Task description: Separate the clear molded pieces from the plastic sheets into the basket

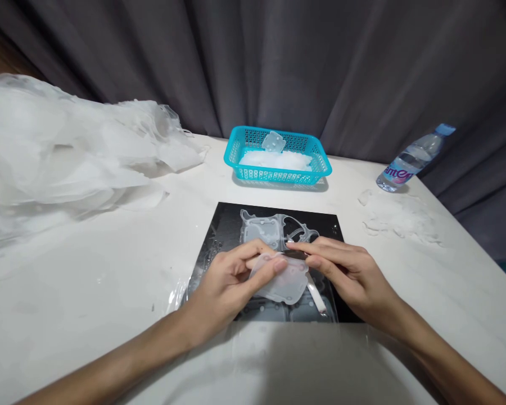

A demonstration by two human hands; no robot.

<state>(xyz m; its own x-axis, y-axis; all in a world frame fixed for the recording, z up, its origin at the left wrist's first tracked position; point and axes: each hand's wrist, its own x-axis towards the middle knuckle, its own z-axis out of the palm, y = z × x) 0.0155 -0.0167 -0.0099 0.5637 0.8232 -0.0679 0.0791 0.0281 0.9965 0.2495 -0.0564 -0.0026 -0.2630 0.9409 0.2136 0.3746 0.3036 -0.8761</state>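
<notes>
My left hand pinches a small translucent, rounded-square plastic piece between thumb and fingers, tilted above the black board. My right hand has its fingers closed around a slim silver tool at the piece's upper right edge. The tool's light end points down toward me; its working end is mostly hidden by my fingers, so its kind is unclear. Beneath my hands, a translucent moulded plastic sheet lies on the board, with similar rounded shapes in it and a cut-out opening at its far right.
A turquoise basket behind the board holds many white translucent pieces, one leaning on its back wall. A large heap of translucent sheets covers the left. At right stand a water bottle and a pile of clear scraps. Grey curtain hangs behind.
</notes>
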